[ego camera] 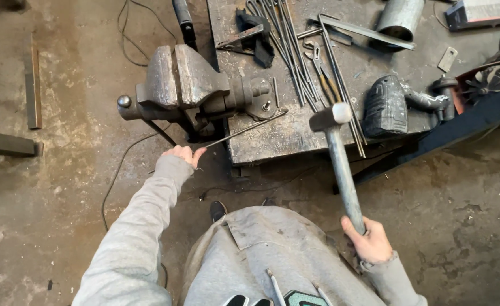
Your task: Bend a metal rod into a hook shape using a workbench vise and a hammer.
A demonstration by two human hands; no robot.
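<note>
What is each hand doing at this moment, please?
Left hand: closed on a thin metal rod.
Right hand: closed on a hammer handle.

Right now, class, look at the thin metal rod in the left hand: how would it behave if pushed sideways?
The thin metal rod is long and slender, so it would probably flex and spring back. Its far end rests on the steel workbench beside the bench vise, so it might slide. The left hand pinches only one end, so it could pivot.

Left arm, grey sleeve, extends forward; left hand (181, 154) pinches with fingertips closed, knuckles up. Right hand (370, 241) low near the torso, grip fist-closed, thumb wrapped, wrist bent slightly inward.
</note>
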